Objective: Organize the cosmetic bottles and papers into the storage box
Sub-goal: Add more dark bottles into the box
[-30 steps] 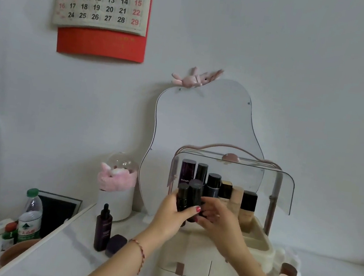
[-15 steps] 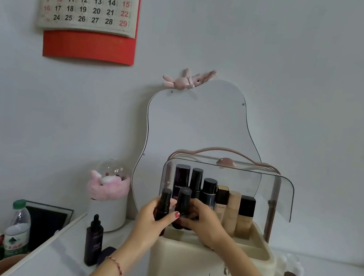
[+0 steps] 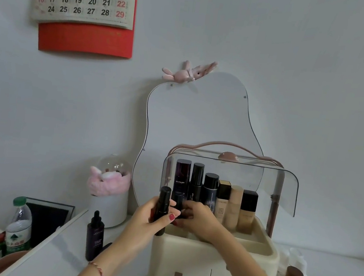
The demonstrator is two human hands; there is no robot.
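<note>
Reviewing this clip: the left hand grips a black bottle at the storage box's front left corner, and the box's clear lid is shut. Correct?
Not quite. In the head view the clear lid is raised open, not shut. The left hand does grip the black bottle at the storage box front left corner.

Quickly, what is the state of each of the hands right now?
Left hand: holds a black bottle upright at the storage box's left front edge.
Right hand: fingers curled round a second dark bottle inside the box.

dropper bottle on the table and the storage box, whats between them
In the head view, the left hand and its forearm cross that stretch, gripping a black bottle; the dropper bottle stands left of the storage box.
</note>
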